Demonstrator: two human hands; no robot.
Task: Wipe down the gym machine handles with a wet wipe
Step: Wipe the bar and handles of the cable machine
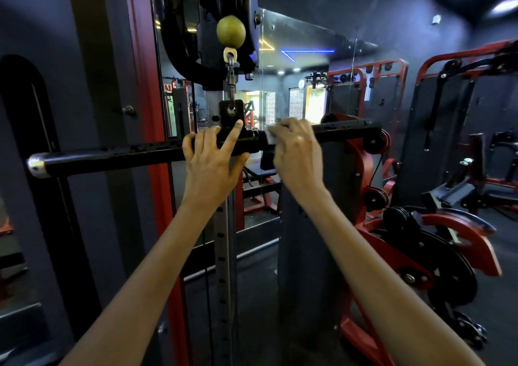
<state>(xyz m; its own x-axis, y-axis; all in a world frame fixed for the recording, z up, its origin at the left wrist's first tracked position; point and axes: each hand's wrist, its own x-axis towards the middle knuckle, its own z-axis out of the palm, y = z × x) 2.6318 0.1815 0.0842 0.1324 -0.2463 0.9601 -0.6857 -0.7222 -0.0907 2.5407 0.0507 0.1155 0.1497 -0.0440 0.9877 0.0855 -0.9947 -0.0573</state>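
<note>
A: Where was the bar when you looked?

B: The black pull-down bar (117,155) hung level across the view, clipped at its middle bracket (231,112) to a short chain (231,81) under a yellowish ball stopper (231,32). Its silver end cap (36,164) showed at the far left.

A: And the hands?

B: The left hand (213,155) gripped the bar just left of the bracket; three fingers curled over the top, the thumb came up from beneath, and the index finger (233,134) lay straight, its tip touching the bracket's lower edge.

A: The wipe?

B: The wet wipe (271,136) was a small white fold pressed onto the bar just right of the centre collar. The right hand (297,147) closed over it, fingers curled round wipe and bar together. Most of the wipe was hidden under that hand.

A: Anything around them?

B: A red upright (151,91) stood behind the bar, a perforated steel post (222,267) below it, and red-framed machines (420,239) off to the right.
</note>
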